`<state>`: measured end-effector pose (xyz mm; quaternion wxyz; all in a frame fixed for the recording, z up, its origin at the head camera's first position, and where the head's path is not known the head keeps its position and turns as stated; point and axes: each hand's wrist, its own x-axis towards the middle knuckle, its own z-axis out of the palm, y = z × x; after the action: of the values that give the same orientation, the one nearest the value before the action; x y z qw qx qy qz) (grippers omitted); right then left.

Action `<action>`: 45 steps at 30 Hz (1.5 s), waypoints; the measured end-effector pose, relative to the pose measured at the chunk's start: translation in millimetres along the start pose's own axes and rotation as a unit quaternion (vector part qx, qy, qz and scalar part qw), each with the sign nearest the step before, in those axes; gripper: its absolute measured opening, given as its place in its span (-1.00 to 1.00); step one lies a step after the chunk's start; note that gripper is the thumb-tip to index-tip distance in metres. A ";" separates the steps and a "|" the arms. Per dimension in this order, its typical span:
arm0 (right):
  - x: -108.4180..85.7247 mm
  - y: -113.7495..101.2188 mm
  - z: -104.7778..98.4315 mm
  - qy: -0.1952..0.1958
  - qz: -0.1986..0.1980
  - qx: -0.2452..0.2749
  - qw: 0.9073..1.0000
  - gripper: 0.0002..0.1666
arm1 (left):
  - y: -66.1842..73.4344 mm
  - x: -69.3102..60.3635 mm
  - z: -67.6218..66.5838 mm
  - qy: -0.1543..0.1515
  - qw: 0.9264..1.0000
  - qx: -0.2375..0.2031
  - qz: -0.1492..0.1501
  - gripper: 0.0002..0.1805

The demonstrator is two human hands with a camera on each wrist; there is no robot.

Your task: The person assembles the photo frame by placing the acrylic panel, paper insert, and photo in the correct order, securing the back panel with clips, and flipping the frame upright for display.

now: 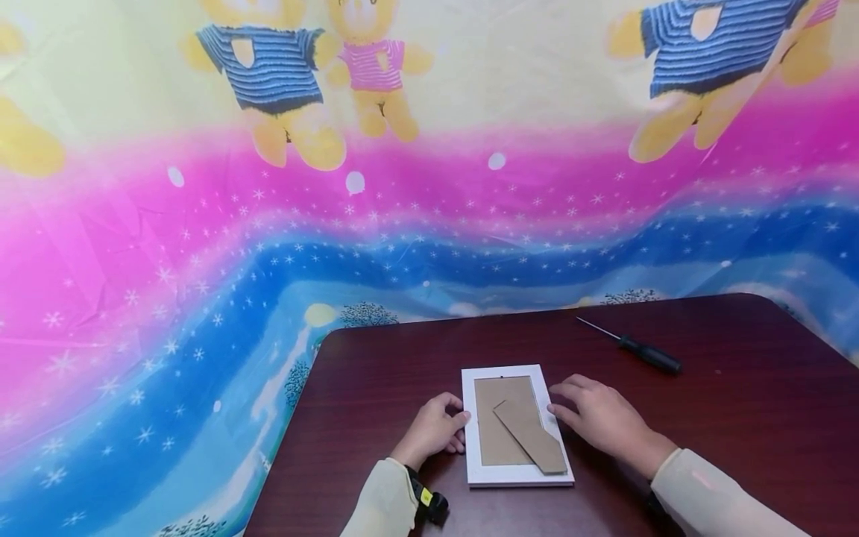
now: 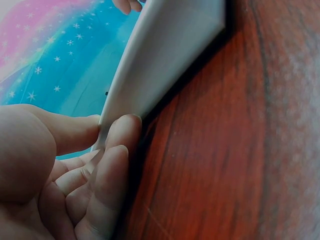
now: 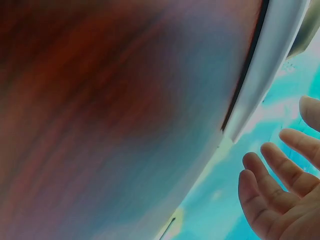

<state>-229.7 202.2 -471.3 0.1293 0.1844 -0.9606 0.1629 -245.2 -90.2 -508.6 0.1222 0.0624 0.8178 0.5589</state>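
Note:
A white picture frame point(image 1: 472, 425) lies back side up on the table, its brown backing board point(image 1: 517, 388) showing. Slanted across that board is a brown stand leg point(image 1: 537, 444). My left hand point(image 1: 436, 426) pinches the frame's left edge; in the left wrist view its thumb point(image 2: 75, 132) is at the upper edge and fingertips point(image 2: 125, 131) lie against the side. Beside the frame's right edge is my right hand point(image 1: 604, 418), fingers loosely bent and holding nothing. In the right wrist view those fingers point(image 3: 287, 172) are spread, apart from the frame's white side point(image 3: 265, 75).
A screwdriver point(image 1: 647, 353) with a black handle lies at the back right of the dark wood table point(image 1: 389, 358). Behind the table hangs a colourful cloth point(image 1: 429, 201) printed with bears and snowflakes. A small black device point(image 1: 432, 503) is strapped to the left wrist.

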 end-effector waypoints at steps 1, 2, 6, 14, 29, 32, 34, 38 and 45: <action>0.5 1.5 -0.8 -0.002 0.003 0.001 1.000 -0.62 | 0.1 0.3 -0.1 0.000 1.000 0.000 -0.001 -0.80; 1.0 3.0 -1.7 -0.003 0.006 0.002 1.000 -0.61 | 0.4 0.2 -0.2 0.000 1.000 0.000 -0.001 -0.80; 3.6 9.6 -4.6 -0.007 0.016 0.005 1.000 -0.58 | 0.4 0.1 -0.1 0.001 1.000 0.000 0.001 -0.80; 7.0 24.6 -5.3 -0.010 0.035 0.000 0.999 -0.55 | -1.2 0.3 0.5 0.002 1.000 -0.002 -0.005 -0.79; 16.8 51.0 -5.5 -0.018 0.050 -0.007 0.999 -0.54 | 0.8 -0.3 0.4 0.000 1.000 -0.003 -0.008 -0.80; 19.2 55.3 -6.9 -0.017 0.053 -0.009 0.998 -0.53 | 0.6 0.0 0.5 0.000 1.000 -0.004 -0.008 -0.80; 20.9 58.1 -7.8 -0.016 0.052 -0.010 0.998 -0.54 | 0.7 0.4 0.4 0.000 1.000 -0.004 -0.008 -0.81; 24.2 61.0 -9.7 -0.022 0.053 -0.011 0.998 -0.54 | 0.0 0.8 0.4 0.000 1.000 -0.002 -0.008 -0.80; 32.3 67.6 -12.7 -0.027 0.050 -0.016 0.998 -0.53 | -0.2 0.5 0.6 -0.001 1.000 -0.005 -0.007 -0.80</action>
<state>-283.1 256.0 -467.7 0.0980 0.1381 -0.9742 0.1492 -245.5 -89.6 -509.1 0.1273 0.0561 0.8153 0.5621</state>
